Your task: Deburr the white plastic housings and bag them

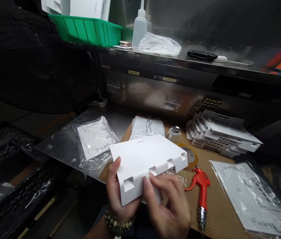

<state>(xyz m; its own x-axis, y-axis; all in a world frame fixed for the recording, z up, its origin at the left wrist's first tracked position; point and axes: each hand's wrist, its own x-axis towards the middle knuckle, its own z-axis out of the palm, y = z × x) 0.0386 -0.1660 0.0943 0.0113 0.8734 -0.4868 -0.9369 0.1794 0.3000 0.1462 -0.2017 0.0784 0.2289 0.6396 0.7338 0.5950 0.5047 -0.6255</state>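
A white plastic cover [147, 154] with HUAWEI lettering and square cutouts along its near edge is tilted up over the table's front. My left hand [120, 196], a bead bracelet at its wrist, grips the cover's left end with the thumb on the top edge and the other fingers underneath. At the middle of the near edge, my right hand [167, 202] pinches the cover beside a cutout with thumb and index finger. Its other fingers are curled, and what lies under the cover there is mostly hidden. A red air blow gun [202, 189] lies just right of this hand.
Bagged white panels [94, 137] lie at left, with another bagged panel [252, 196] at right. A stack of white covers [220, 131], a tape roll [190, 156] and a small dispenser bottle [174, 133] stand behind. Above, the shelf holds a green bin [88, 31] and squeeze bottle [139, 30].
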